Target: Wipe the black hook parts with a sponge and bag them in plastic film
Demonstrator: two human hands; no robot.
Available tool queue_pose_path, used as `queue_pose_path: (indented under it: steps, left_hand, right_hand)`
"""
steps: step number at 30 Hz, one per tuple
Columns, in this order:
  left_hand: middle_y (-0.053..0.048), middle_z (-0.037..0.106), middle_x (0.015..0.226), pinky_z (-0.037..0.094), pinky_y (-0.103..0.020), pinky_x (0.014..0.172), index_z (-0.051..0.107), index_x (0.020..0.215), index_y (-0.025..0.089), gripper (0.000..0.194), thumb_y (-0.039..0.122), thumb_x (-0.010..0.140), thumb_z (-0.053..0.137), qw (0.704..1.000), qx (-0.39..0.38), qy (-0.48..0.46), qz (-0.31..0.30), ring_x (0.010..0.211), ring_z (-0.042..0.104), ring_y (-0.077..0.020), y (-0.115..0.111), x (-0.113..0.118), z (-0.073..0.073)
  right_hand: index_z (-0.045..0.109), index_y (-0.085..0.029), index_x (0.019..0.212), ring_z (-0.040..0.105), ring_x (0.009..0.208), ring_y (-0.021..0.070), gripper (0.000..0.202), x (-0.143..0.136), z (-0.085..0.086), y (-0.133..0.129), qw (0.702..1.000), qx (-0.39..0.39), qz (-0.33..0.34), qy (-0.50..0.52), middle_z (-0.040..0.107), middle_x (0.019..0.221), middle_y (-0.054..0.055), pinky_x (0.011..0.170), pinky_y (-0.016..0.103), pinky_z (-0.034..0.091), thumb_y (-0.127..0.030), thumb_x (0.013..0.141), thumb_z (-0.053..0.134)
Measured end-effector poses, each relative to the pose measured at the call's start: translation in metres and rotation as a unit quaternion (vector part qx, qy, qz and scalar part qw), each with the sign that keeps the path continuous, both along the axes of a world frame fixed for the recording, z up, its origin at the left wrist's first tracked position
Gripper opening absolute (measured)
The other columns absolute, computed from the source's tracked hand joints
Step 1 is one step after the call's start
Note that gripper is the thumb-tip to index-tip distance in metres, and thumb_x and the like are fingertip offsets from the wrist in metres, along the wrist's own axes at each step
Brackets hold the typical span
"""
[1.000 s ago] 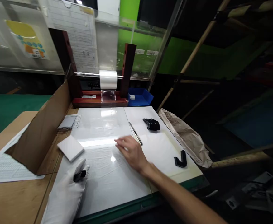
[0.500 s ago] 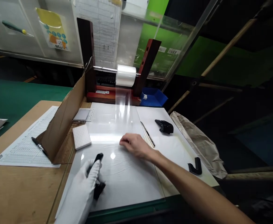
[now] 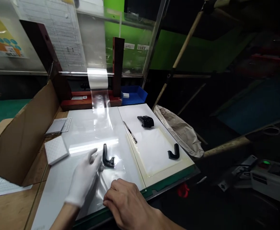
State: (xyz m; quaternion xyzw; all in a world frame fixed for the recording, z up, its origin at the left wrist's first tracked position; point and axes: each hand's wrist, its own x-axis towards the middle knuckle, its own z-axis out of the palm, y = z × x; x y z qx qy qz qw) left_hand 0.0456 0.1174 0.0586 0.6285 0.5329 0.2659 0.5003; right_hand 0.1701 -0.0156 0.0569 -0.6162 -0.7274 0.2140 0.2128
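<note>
In a white glove, my left hand [image 3: 86,174] is over the white board with fingers apart, just left of a black J-shaped plastic part [image 3: 108,158] that lies on the clear plastic film [image 3: 101,119]. My bare right hand [image 3: 128,201] pinches the film's near end at the board's front edge. From the film roll [image 3: 98,78] on its metal bar, the strip runs toward me across the white board [image 3: 82,134]. Wrinkles show in the film between my two hands.
On the right board lie a black pen-like cutter [image 3: 130,132], a black moulded part [image 3: 146,121] and another black hooked part [image 3: 174,151]. A white box [image 3: 56,149] and a cardboard partition [image 3: 22,137] stand left. Behind are a blue tray [image 3: 134,95] and the wooden roll stand [image 3: 118,65].
My right hand has drawn the film toward me to the board's front edge. My left hand has let go of the black J-shaped part, which now lies on the film. The view has swung right.
</note>
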Motion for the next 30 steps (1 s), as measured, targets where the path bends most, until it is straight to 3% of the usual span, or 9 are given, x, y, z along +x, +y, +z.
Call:
queue_pose_path:
  steps: [2, 4, 7, 11, 14, 19, 24, 27, 30]
  left_hand:
    - [-0.001, 0.079, 0.096, 0.052, -0.038, 0.091, 0.067, 0.127, 0.029, 0.044, 0.046, 0.086, 0.065, 0.999, -0.009, 0.037, -0.008, 0.097, 0.073, -0.0291, -0.016, -0.02, -0.014]
    - [-0.005, 0.076, 0.122, 0.048, -0.042, 0.108, 0.075, 0.119, 0.031, 0.036, 0.037, 0.085, 0.065, 0.993, 0.049, -0.018, -0.107, 0.118, 0.068, -0.0323, -0.029, -0.037, -0.025]
    - [-0.004, 0.072, 0.132, 0.042, -0.04, 0.116, 0.078, 0.115, 0.037, 0.03, 0.033, 0.087, 0.069, 0.979, 0.087, -0.035, -0.179, 0.127, 0.063, -0.0305, -0.038, -0.049, -0.03]
    - [-0.007, 0.077, 0.114, 0.05, -0.035, 0.104, 0.08, 0.105, 0.029, 0.025, 0.045, 0.089, 0.069, 0.991, 0.06, -0.027, -0.12, 0.112, 0.07, -0.0279, -0.026, -0.045, -0.025]
    - [-0.006, 0.079, 0.099, 0.054, -0.03, 0.09, 0.078, 0.099, 0.022, 0.04, 0.058, 0.088, 0.066, 0.998, 0.013, -0.006, -0.055, 0.099, 0.072, -0.0262, -0.009, -0.036, -0.017]
    - [-0.002, 0.075, 0.085, 0.052, -0.029, 0.072, 0.071, 0.095, 0.021, 0.046, 0.059, 0.097, 0.045, 0.986, 0.094, 0.136, -0.019, 0.081, 0.07, -0.0208, 0.025, -0.008, -0.008]
    - [-0.01, 0.066, 0.082, 0.04, -0.041, 0.072, 0.059, 0.062, 0.021, 0.038, 0.041, 0.093, 0.051, 0.919, 0.233, 0.317, -0.037, 0.085, 0.061, -0.0321, 0.058, 0.019, -0.018]
    - [-0.013, 0.065, 0.085, 0.038, -0.042, 0.067, 0.066, 0.072, 0.018, 0.035, 0.042, 0.093, 0.052, 0.881, 0.279, 0.382, -0.028, 0.082, 0.06, -0.0349, 0.067, 0.022, -0.027]
    - [-0.016, 0.068, 0.092, 0.043, -0.041, 0.071, 0.071, 0.103, 0.009, 0.038, 0.041, 0.096, 0.05, 0.869, 0.307, 0.388, -0.009, 0.084, 0.063, -0.033, 0.066, 0.013, -0.033]
  right_hand:
    - [0.069, -0.02, 0.09, 0.06, 0.077, 0.0148, 0.012, 0.006, 0.006, 0.003, 1.0, 0.003, -0.002, 0.014, 0.066, 0.084, 0.0, 0.07, 0.026, 0.046, -0.022, 0.098, 0.061]
    - [0.068, -0.02, 0.088, 0.059, 0.083, 0.0155, 0.014, 0.013, 0.014, 0.009, 0.999, 0.015, 0.002, 0.03, 0.066, 0.086, 0.0, 0.076, 0.026, 0.048, -0.023, 0.099, 0.061]
    - [0.071, -0.021, 0.093, 0.06, 0.1, 0.0187, 0.014, 0.023, 0.026, 0.022, 0.997, 0.037, 0.009, 0.067, 0.069, 0.099, 0.003, 0.093, 0.032, 0.048, -0.027, 0.1, 0.062]
    - [0.073, -0.025, 0.113, 0.065, 0.109, 0.021, 0.03, 0.041, 0.035, 0.043, 0.975, -0.045, -0.024, 0.217, 0.073, 0.113, 0.002, 0.094, 0.034, 0.052, -0.049, 0.096, 0.066]
    - [0.068, -0.028, 0.126, 0.071, 0.106, 0.0196, 0.044, 0.055, 0.03, 0.063, 0.954, -0.084, -0.058, 0.281, 0.075, 0.114, 0.0, 0.084, 0.028, 0.056, -0.052, 0.09, 0.072]
    - [0.068, -0.023, 0.12, 0.071, 0.087, 0.0152, 0.027, 0.064, 0.002, 0.101, 0.958, -0.044, -0.143, 0.243, 0.075, 0.095, 0.0, 0.075, 0.025, 0.055, -0.036, 0.097, 0.062]
    - [0.068, -0.019, 0.118, 0.061, 0.084, 0.0216, 0.025, 0.058, -0.028, 0.124, 0.968, 0.022, -0.217, 0.125, 0.066, 0.08, 0.001, 0.089, 0.04, 0.046, -0.022, 0.093, 0.065]
    - [0.065, -0.016, 0.122, 0.057, 0.085, 0.0238, 0.029, 0.06, -0.036, 0.122, 0.965, 0.054, -0.242, 0.087, 0.062, 0.082, 0.003, 0.089, 0.041, 0.042, -0.02, 0.093, 0.064]
    - [0.069, -0.019, 0.103, 0.055, 0.08, 0.0211, 0.014, 0.071, -0.034, 0.099, 0.961, 0.066, -0.254, 0.091, 0.059, 0.079, 0.001, 0.081, 0.036, 0.041, -0.018, 0.095, 0.058]
